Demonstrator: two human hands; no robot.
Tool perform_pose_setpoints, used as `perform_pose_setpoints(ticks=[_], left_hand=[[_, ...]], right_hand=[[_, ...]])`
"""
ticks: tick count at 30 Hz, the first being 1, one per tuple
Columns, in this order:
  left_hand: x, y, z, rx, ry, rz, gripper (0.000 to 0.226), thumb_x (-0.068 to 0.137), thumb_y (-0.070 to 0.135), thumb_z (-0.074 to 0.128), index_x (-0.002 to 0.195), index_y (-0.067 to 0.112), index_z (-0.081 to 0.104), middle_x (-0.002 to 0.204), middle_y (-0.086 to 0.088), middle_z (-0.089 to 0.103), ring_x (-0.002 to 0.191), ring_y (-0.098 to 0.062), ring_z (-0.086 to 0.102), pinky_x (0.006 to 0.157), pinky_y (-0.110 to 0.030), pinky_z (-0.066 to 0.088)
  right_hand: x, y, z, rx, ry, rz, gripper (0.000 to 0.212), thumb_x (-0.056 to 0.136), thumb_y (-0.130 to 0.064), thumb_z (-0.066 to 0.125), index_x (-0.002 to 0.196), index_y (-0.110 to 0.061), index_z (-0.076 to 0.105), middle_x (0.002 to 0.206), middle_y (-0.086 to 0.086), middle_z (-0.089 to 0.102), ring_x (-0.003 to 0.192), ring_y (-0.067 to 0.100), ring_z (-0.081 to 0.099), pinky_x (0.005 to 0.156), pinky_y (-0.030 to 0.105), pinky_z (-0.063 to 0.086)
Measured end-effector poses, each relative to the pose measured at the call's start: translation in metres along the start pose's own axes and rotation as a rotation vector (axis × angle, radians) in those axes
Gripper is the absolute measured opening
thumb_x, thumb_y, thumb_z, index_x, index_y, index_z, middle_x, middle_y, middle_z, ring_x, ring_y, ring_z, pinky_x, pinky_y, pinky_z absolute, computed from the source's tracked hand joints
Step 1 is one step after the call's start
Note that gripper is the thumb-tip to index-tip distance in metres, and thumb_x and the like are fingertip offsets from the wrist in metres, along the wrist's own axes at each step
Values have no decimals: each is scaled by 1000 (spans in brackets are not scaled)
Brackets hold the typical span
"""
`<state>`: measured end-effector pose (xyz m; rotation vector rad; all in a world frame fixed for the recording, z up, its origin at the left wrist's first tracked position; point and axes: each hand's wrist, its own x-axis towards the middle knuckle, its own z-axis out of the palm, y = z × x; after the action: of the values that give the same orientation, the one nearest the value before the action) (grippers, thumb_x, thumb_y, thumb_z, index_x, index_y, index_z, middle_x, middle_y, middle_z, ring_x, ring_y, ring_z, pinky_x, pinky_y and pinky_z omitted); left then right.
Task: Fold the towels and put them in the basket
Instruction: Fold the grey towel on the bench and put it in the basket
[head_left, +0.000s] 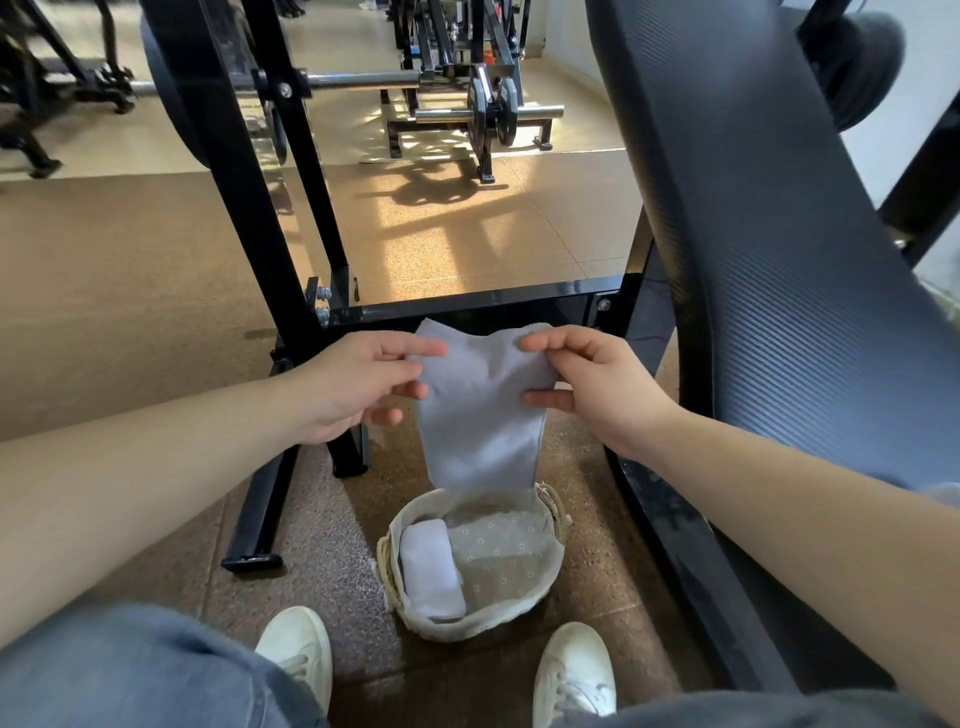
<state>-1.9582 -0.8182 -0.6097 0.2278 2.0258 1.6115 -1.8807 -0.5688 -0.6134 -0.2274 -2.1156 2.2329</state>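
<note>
A pale grey towel (480, 421) hangs in the air above the basket, folded into a narrow strip. My left hand (358, 384) pinches its upper left edge and my right hand (597, 387) pinches its upper right edge. The towel's lower end dangles just over the far rim of a round woven basket (556, 519) with a dotted cloth lining, which stands on the floor between my feet. Inside the basket, along its left side, lies one folded white towel (431, 569).
Black steel frame legs (270, 291) of gym equipment stand left and behind the basket. A dark padded bench (779, 291) slants down on the right. My white shoes (298, 657) flank the basket. Barbells and machines fill the far floor.
</note>
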Motion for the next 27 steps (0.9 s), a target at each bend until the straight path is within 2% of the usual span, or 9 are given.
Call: perform_pose_setpoints(ticks=[3,6,10,13,19,21,23,25,27], left_hand=[[2,-1,-2,49,36,86,41,100,5,60,109,42,75,74,4,69,63,-4,60,47,-18,46],[3,0,-4,181,99,196,48,96,8,66,105,55,74,93,4,66,64,-5,49,57,-18,46],[1,3,-2,136,80,241,55,91,0,72,103,54,75,113,-5,69,74,-13,67,74,-27,60],[2,-1,2,151,49,239,55,91,-4,70,107,49,74,126,-1,64,88,-17,76,74,-27,62],[1,-2,2,327,122,304,47,96,4,66,91,50,78,91,13,76,77,-14,75,72,-15,57],[1,-2,3,418,132,330,44,97,7,66,99,50,75,90,9,78,75,-15,73,76,-18,58],[1,-1,3,484,108,321,42,95,10,69,114,48,71,102,3,77,77,-15,71,82,-21,58],[1,0,4,521,65,302,52,89,11,76,129,42,64,116,13,67,74,2,68,73,-9,52],[2,1,7,555,55,302,63,84,10,80,136,38,61,110,18,63,65,12,62,63,-4,45]], right_hand=[[-2,-4,-2,-69,-41,-14,32,100,5,52,103,-17,76,117,7,62,106,22,65,84,31,61],[-4,-6,-6,-151,-57,-9,42,95,11,54,115,-21,72,121,13,61,106,28,67,86,35,62],[-6,-7,-4,-149,-95,0,49,94,13,55,124,-23,68,126,7,56,106,27,69,83,39,63],[-5,-5,-4,-160,-109,-18,48,93,14,57,113,-26,74,127,5,58,107,24,69,84,34,62],[2,0,-9,-268,-38,-37,40,97,4,57,102,-29,78,113,5,70,88,18,74,85,33,61],[2,2,-11,-367,-19,-51,41,98,1,57,105,-34,75,101,5,70,79,17,71,87,34,61],[2,4,-12,-476,-33,-66,40,95,-4,62,117,-36,72,102,4,70,87,17,70,89,33,59],[1,4,-12,-644,-81,-103,50,90,-11,70,135,-33,63,115,-3,64,102,12,64,92,28,54],[1,4,-11,-789,-101,-139,62,88,-15,73,145,-31,54,123,-3,53,106,13,57,92,26,48]])
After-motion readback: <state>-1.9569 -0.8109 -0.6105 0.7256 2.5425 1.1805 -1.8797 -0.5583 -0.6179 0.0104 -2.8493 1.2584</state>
